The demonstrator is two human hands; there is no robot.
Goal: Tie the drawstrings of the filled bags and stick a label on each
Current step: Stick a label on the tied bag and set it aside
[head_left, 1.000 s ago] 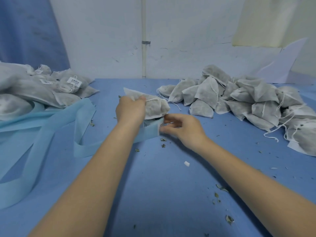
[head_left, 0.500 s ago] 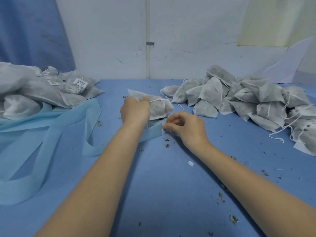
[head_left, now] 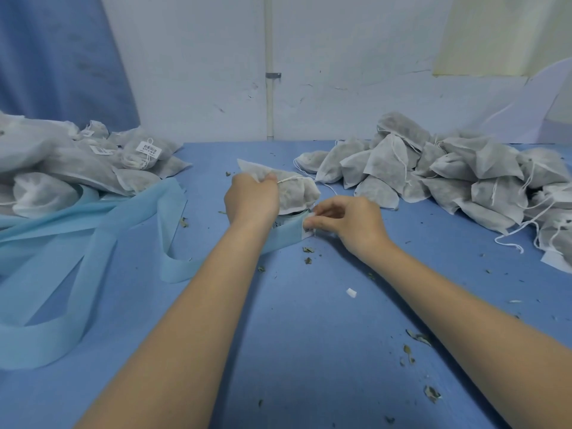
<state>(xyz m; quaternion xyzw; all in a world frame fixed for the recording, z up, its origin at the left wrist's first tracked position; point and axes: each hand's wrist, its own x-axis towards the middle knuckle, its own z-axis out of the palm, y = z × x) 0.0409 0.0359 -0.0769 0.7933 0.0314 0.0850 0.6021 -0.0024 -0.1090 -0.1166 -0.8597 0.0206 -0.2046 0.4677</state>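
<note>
At table centre, the left hand (head_left: 251, 199) grips a filled bag (head_left: 295, 193) by its gathered neck, while the right hand (head_left: 346, 222), at 3 o'clock of it, pinches a white label (head_left: 309, 218) on the pale blue backing strip (head_left: 286, 238); untied bags (head_left: 433, 171) lie at 2 o'clock.

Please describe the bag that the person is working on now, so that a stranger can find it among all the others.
On the blue table, between the labelled pile on the left and the larger pile on the right, one bag sits alone at the centre. Unlike every other, the left hand grips it.
</note>
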